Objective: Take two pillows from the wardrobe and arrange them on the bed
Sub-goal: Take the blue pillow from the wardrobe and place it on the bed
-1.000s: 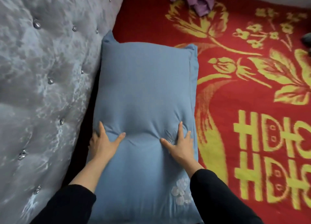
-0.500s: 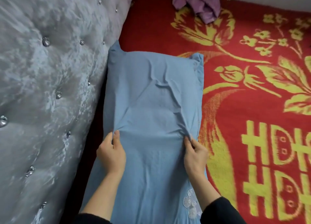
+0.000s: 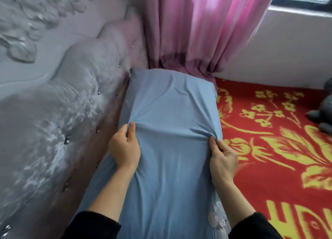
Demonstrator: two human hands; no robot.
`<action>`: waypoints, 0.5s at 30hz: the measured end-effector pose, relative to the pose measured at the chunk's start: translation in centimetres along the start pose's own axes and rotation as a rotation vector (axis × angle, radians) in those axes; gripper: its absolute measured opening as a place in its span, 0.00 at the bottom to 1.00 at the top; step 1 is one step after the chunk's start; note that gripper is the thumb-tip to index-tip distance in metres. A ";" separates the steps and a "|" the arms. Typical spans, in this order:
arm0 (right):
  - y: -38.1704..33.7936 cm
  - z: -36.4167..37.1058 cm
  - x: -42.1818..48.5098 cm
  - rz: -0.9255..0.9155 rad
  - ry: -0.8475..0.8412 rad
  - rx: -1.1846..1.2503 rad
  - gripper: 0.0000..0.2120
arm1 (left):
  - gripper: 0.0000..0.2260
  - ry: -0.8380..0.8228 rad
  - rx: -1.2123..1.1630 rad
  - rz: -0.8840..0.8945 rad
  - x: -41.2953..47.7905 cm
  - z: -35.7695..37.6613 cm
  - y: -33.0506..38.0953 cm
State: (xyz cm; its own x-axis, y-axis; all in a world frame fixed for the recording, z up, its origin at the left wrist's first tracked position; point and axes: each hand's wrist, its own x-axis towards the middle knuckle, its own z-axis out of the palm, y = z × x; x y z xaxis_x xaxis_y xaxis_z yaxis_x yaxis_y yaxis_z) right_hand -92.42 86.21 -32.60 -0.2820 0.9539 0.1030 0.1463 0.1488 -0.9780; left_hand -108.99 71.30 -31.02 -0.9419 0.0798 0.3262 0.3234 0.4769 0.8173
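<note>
Lengthwise along the bed, a blue pillow [image 3: 172, 116] is laid on the red-and-yellow patterned bed cover [image 3: 280, 149], its left long edge set close against the grey tufted headboard [image 3: 53, 113]. Its far end is seen just in front of the gathered foot of the pink curtain [image 3: 194, 32], while its near end runs out of the picture between the two forearms.

The left hand [image 3: 124, 149] is closed on the pillow's fabric near the left edge, a fold of cloth being pinched between thumb and curled fingers. The right hand [image 3: 221, 159] is closed likewise on the fabric near the right edge, where a bunch of cloth is gripped between thumb and fingers. Between the two grips the cover is drawn taut, and creases are seen fanning from each pinch toward the far end (the cloth there is visibly rumpled).

Both forearms are bare up to dark sleeves [image 3: 93, 226] pushed back near the bottom of the frame. A pale floral embroidery [image 3: 215, 219] is seen on the pillow's right side, just beside the right forearm.

At the right edge of the view, a dark grey plush toy [image 3: 323, 113] is partly shown lying on the bed cover, well apart from the pillow. A pale wall [image 3: 287, 50] and a window sill are seen behind it.
</note>
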 end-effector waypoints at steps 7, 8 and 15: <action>5.5 8.3 12.1 -0.013 -0.244 -0.088 0.18 | 0.14 -0.241 -0.033 0.123 10.2 10.3 -4.7; 7.3 9.3 12.9 -0.009 -0.372 -0.277 0.19 | 0.17 -0.383 0.042 0.103 10.2 11.8 -7.0; 21.8 12.9 5.8 -0.169 -0.805 -0.865 0.41 | 0.39 -0.756 0.671 0.307 0.1 14.9 -21.7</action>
State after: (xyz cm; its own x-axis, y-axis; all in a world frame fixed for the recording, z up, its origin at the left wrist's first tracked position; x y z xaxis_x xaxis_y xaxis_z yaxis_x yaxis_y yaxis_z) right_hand -103.08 91.66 -55.65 -0.8275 0.5135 -0.2271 0.5534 0.6776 -0.4844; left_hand -117.45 74.01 -55.86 -0.7142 0.6935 -0.0953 0.6586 0.7118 0.2443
